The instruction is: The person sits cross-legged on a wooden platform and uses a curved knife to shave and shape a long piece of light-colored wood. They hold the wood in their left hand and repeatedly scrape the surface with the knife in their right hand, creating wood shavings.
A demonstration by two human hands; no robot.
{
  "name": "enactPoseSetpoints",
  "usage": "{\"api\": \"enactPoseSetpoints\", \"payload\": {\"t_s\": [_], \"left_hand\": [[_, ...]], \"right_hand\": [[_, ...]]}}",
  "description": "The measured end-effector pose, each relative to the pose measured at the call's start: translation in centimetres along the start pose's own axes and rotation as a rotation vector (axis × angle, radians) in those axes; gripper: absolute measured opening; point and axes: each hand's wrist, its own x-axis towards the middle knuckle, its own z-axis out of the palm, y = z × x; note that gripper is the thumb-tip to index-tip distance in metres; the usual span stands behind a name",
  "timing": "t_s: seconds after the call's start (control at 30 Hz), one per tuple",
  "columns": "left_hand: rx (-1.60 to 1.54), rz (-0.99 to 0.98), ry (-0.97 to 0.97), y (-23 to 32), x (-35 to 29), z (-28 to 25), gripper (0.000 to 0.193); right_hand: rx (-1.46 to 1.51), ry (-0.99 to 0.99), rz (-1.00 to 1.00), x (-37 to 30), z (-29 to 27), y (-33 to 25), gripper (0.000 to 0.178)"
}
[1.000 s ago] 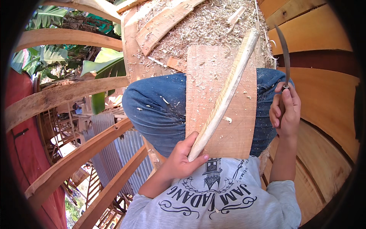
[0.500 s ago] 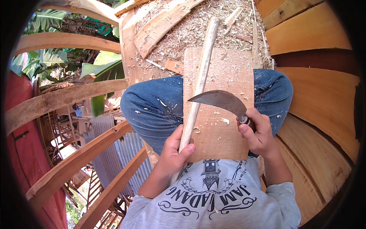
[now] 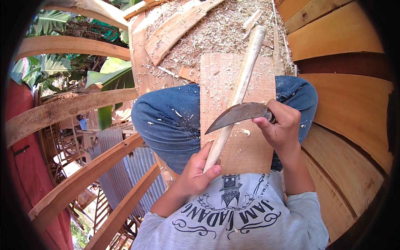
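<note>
My left hand [image 3: 196, 175] grips the near end of a long pale wooden stick [image 3: 241, 85], which leans away from me over a flat board [image 3: 258, 79] resting on my lap. My right hand [image 3: 282, 127] holds the handle of a curved knife [image 3: 235, 115]. The blade lies across the stick a little above my left hand, its tip pointing left. Small shavings lie on the board and on my blue jeans [image 3: 166, 121].
A heap of wood shavings [image 3: 208, 33] and offcut planks [image 3: 175, 29] lies ahead of my knees. Curved wooden planking [image 3: 337, 37] rises on the right. On the left, bent timber ribs [image 3: 71, 108] stand over a drop to corrugated sheets [image 3: 129, 166] and green leaves.
My right hand swung the knife down from the raised position at the right onto the stick. The stick's far end swung left, then partly back to the right.
</note>
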Motion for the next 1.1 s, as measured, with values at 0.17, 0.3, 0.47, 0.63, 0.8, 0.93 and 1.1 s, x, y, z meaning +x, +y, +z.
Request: {"api": "enactPoseSetpoints", "payload": {"t_s": [0.17, 0.3, 0.47, 0.63, 0.8, 0.93, 1.1], "left_hand": [[0.096, 0.007, -0.071, -0.6, -0.5, 0.4, 0.056], [0.226, 0.107, -0.147, -0.5, -0.8, 0.6, 0.05], [-0.074, -0.028, 0.014, 0.7, 0.1, -0.9, 0.047], [-0.016, 0.014, 0.028, 1.2, 0.1, 0.7, 0.048], [0.283, 0.031, -0.078, 0.9, 0.3, 1.1, 0.051], [0.355, -0.028, -0.115, 1.3, -0.3, 1.2, 0.044], [0.522, 0.041, 0.149, 2.0, 0.2, 0.8, 0.036]], "right_hand": [[-0.056, 0.279, 0.172, 2.4, -0.2, 4.9, 0.059], [0.25, 0.433, 0.288, 3.3, -2.0, 6.7, 0.064], [0.219, 0.103, 0.186, -0.1, -1.0, 2.0, 0.062], [0.149, 0.034, 0.026, -0.5, 0.9, 0.0, 0.063], [0.156, 0.368, 0.215, 2.5, 0.5, 6.2, 0.07], [0.436, 0.5, 0.577, 3.9, -1.9, 10.1, 0.069], [0.265, 0.186, 0.316, 0.1, -2.2, 5.1, 0.065]]}}
